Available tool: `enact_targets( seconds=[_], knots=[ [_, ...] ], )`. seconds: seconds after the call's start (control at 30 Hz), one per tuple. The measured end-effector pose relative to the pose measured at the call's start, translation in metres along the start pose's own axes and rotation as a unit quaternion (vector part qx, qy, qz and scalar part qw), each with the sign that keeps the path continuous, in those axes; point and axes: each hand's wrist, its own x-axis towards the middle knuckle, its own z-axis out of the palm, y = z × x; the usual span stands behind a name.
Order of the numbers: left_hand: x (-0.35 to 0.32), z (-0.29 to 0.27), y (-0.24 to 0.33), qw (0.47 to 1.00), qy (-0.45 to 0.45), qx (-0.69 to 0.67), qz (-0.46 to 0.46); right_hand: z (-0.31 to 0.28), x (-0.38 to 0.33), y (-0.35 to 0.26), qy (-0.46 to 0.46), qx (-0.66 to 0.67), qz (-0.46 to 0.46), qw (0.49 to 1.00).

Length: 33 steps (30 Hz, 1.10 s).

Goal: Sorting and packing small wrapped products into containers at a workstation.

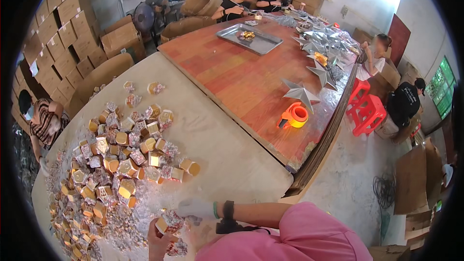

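I saw a plain pink top (270, 247) toward six o'clock, its loose, softly creased sleeve (311, 222) at five. The right hand (195, 208), near half past six, wore a pale glove with a green-edged cuff (215, 210); beside it, a black strap (228, 210) circled the wrist. The left hand (155, 242), at seven, looked ungloved.

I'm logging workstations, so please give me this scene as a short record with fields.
Left hand: bare, holding a gold-and-white glittery block
Right hand: white-gloved, beside that block; contact unclear
Near surface: pale beige table heaped with gold glittery blocks
Far surface: red-brown wood-patterned table with silver star shapes, rectangular metal tray, orange tape dispenser
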Motion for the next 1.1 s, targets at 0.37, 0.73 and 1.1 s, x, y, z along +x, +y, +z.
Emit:
enact_targets(
  seconds=[0.37, 0.73, 1.1],
  knots=[
    [0.006, -0.02, 0.011, 0.978, -0.047, 0.199, -0.046, 0.021, -0.016, -0.019, 0.011, -0.108, 0.118, 0.987],
    [0.006, 0.002, -0.02, 0.97, 0.109, -0.21, -0.055, 0.016, 0.009, 0.004, -0.067, 0.314, 0.001, 0.947],
    [0.02, -0.026, -0.027, 0.977, 0.107, -0.165, -0.077, -0.038, -0.012, 0.02, 0.007, 0.288, 0.021, 0.957]
  ],
)
